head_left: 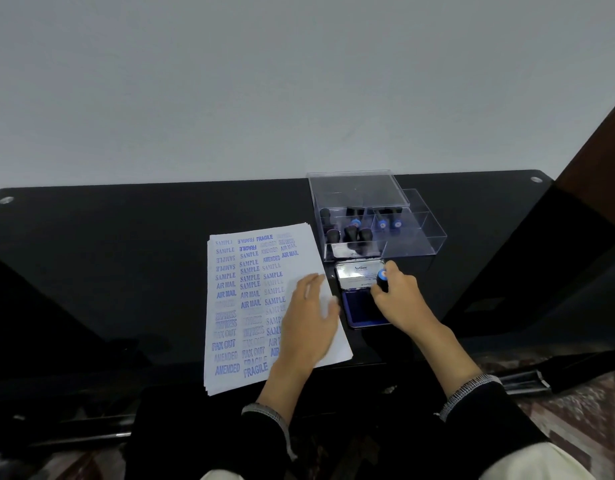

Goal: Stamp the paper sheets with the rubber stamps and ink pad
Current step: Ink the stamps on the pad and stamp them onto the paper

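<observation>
The left hand (308, 315) lay flat on the paper sheets (250, 306) to pin them to the bench (126, 237). The right hand (396, 292) gripped a stamp (382, 280) over the open ink pad (359, 311), likely loading ink, beside the stamp box (403, 244).
</observation>
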Demonstrator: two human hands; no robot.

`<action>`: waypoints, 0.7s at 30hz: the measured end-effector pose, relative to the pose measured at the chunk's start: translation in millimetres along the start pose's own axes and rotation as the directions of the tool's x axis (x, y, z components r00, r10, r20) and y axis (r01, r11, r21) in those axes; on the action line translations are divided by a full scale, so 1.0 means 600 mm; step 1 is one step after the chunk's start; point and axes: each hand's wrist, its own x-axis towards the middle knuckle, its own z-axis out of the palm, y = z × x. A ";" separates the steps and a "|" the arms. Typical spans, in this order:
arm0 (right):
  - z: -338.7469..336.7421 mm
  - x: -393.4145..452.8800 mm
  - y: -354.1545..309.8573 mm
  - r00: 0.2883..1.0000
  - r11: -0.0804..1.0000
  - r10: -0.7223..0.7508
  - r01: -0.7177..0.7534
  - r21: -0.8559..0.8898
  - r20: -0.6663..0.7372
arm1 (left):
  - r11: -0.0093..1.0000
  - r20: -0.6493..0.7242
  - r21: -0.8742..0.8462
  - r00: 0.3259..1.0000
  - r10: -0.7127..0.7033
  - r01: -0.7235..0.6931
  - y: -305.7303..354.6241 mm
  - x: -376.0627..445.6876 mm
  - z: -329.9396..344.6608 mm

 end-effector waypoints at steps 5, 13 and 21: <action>0.005 -0.003 0.002 1.000 0.998 -0.007 0.006 -0.066 -0.014 | 0.995 -0.203 0.030 0.975 -0.087 0.095 -0.054 0.038 -0.094; 0.011 -0.003 0.006 0.999 1.000 0.016 -0.018 -0.023 -0.050 | 0.958 -0.269 0.188 0.949 -0.162 0.217 -0.168 0.048 -0.192; 0.020 -0.012 0.000 0.991 0.975 -0.092 0.070 -0.209 -0.098 | 0.943 -0.225 0.256 0.962 -0.154 0.211 -0.207 0.037 -0.190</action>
